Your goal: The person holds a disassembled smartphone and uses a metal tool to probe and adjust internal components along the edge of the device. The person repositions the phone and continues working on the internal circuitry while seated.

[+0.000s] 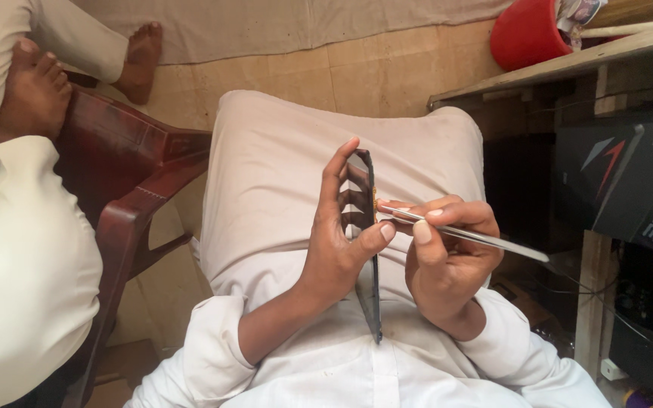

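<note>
Alongside, maroon chair (126, 219); left hand (339, 242) fingers clasp phone (372, 272) edge-on; right hand (447, 261) pinches tweezers (466, 235).

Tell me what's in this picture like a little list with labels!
Left hand: holds a thin dark flat device edge-on, upright over the lap
Right hand: pinches metal tweezers, tip at the device's edge
Beside: a dark red plastic chair with another person's bare feet
Top right: red container on a wooden shelf
</note>
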The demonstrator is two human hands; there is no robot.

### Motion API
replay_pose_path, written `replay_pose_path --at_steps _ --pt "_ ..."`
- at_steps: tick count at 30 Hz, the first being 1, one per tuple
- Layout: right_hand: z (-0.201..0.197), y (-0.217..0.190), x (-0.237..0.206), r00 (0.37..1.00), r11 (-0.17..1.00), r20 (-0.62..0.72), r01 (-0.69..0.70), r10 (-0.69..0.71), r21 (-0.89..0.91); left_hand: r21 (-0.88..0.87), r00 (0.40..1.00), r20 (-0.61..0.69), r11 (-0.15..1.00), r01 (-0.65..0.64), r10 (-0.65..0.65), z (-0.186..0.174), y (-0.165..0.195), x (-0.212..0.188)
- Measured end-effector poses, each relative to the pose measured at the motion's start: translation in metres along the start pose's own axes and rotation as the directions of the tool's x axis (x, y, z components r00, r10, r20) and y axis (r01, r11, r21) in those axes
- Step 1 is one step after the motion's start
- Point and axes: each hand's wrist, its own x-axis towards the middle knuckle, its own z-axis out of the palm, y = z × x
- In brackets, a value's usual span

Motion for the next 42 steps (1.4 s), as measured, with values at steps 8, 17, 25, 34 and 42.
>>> replay_pose_path --at_steps 8,17,25,34,42 --pt "-0.002 0.002 -0.002 0.999 0.996 0.024 0.041 -0.039 -0.077 0.011 1.0 0.003 1.0 0.023 -0.023 0.001 0.001 0.0" --pt "-0.002 0.008 -0.002 0.999 0.998 0.054 0.011 -0.008 -0.056 0.058 1.0 -0.001 0.998 0.021 -0.021 -0.002 0.001 -0.001" --pt "-0.001 0.009 -0.005 0.998 0.989 0.068 0.018 -0.008 -0.15 0.074 1.0 -0.023 0.997 0.015 -0.013 -0.002 0.001 0.002" --pt "-0.002 0.009 -0.002 0.995 0.949 0.092 0.067 -0.041 -0.307 0.087 0.997 -0.071 0.996 0.016 -0.01 -0.001 0.0 0.003" --pt "-0.001 0.011 -0.001 0.988 0.94 0.129 0.125 -0.088 -0.317 0.131 0.996 -0.085 0.991 0.0 0.011 0.0 -0.004 0.003"
